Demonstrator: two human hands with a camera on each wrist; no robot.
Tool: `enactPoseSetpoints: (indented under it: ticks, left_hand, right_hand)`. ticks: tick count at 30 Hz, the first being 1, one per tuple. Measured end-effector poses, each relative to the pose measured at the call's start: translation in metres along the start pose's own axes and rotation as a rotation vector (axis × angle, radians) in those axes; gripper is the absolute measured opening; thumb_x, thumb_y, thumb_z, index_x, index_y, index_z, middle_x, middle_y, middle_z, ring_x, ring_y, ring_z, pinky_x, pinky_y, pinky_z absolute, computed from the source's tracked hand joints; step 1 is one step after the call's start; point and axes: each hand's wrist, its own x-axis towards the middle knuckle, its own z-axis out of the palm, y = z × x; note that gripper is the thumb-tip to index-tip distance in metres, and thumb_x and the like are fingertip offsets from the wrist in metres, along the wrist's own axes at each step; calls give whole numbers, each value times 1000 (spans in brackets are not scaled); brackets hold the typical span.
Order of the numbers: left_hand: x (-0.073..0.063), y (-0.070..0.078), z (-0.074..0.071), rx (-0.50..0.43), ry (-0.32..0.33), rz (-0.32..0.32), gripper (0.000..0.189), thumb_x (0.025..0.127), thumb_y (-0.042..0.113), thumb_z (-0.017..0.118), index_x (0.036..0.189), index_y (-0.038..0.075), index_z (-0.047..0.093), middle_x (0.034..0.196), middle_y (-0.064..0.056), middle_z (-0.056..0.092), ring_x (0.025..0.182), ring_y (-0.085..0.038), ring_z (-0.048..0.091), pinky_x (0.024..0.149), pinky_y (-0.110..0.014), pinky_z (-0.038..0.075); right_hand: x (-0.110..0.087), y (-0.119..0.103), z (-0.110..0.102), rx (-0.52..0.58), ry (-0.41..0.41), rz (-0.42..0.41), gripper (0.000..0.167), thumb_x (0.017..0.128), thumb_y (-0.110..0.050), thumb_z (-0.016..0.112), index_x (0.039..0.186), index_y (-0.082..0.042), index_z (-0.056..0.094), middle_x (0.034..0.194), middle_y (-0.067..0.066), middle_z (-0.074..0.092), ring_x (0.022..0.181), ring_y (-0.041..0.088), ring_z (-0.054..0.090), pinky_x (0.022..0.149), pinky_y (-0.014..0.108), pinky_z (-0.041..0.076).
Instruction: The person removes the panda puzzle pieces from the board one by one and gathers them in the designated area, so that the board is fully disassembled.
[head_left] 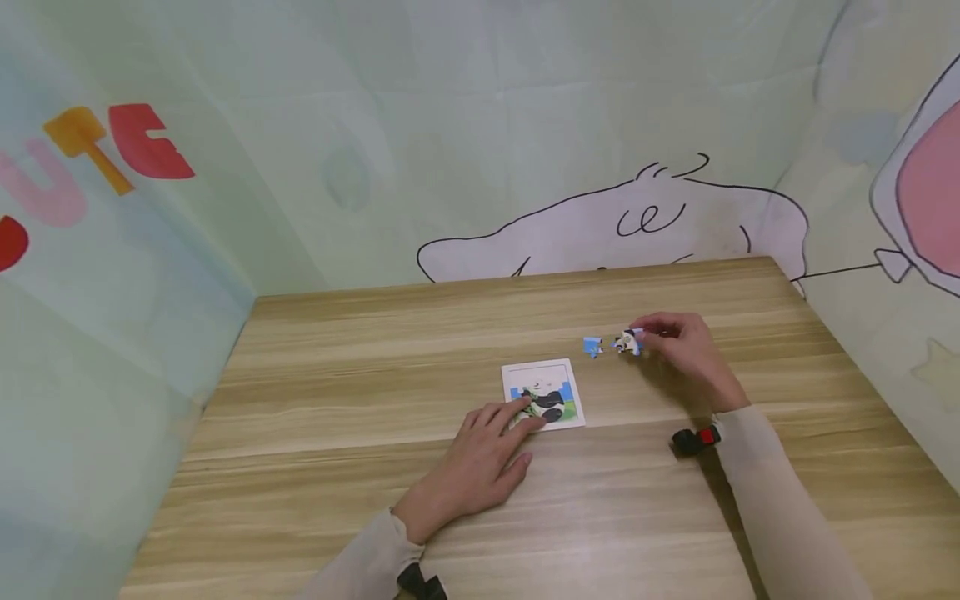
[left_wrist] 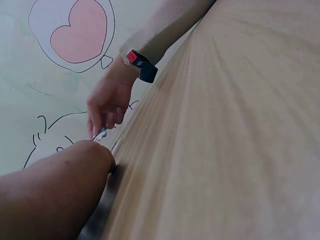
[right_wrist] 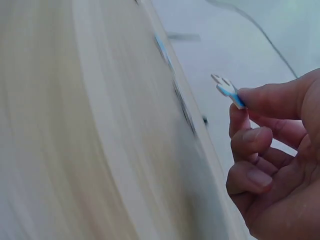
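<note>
A small jigsaw puzzle frame [head_left: 543, 366] with a white border lies on the table, partly filled with a panda picture. My left hand [head_left: 480, 462] rests at its lower left, fingers extended, with the fingertips touching the picture and covering part of it. To the right, my right hand [head_left: 688, 350] pinches a blue and white jigsaw piece [right_wrist: 230, 93] between thumb and forefinger, raised off the table in the right wrist view. Below the pinched piece a panda-patterned piece [head_left: 624, 343] lies on the table. Just left of that is a loose blue piece [head_left: 592, 346].
The wood-grain table [head_left: 337, 375] reaches back to a wall covering [head_left: 360, 150] printed with cartoon drawings. Each wrist wears a dark strap; the right strap [head_left: 696, 439] has a red part.
</note>
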Motion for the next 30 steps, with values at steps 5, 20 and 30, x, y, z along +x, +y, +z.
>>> enactPoseSetpoints:
  ticks: [5,20,30]
  left_hand:
    - [-1,-1,1,4,11,6,47,109,37,53,155,26,53,168,-8,47,146,-30,50,113,-55,46]
    - [-1,-1,2,29,23,7,47,109,37,54,155,27,53,167,-7,47,146,-29,51,112,-54,46]
    - [-1,-1,2,24,29,4,47,108,37,54,155,28,53,167,-7,47,145,-29,51,111,-54,47]
  right_hand:
    - [-4,19,-24,-124,80,15,27,104,-19,68,124,-2,77,93,-1,74,72,4,56,62,24,48]
    - [-2,19,-18,-327,110,-53,24,103,-20,70,116,-3,81,105,19,80,85,18,62,70,24,46]
    - [-1,20,-13,-340,180,-57,12,99,-6,70,105,3,76,97,21,76,81,21,59,67,25,43]
